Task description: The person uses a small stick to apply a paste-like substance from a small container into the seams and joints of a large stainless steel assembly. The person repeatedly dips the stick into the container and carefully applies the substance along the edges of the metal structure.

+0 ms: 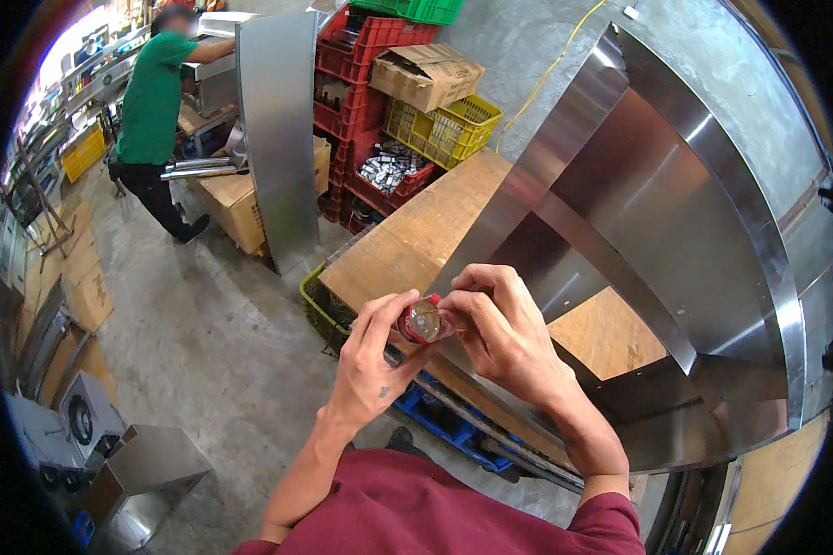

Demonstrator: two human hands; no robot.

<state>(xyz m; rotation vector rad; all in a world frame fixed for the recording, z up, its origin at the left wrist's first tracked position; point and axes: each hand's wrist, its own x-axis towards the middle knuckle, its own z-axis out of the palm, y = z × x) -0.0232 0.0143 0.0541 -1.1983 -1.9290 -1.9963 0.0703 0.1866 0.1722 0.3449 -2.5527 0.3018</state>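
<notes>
Up in the upper left of the frame a person in a green shirt (pixel 153 92) stands by a tall steel sheet (pixel 278 129). At centre, we hold a small red round container (pixel 423 322) between both hands: our left hand (pixel 375 356) is closed around its side, our right hand (pixel 500 324) pinches its top. To the right, a bent stainless steel panel (pixel 676 231) lies on the wooden table (pixel 416 236).

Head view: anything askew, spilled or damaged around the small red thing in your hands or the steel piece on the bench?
Nothing stands out. Both hands, left hand and right hand, hold the small red object over the wooden bench. The bent steel sheet lies on the bench with no visible dents. No spill shows on the floor.
</notes>
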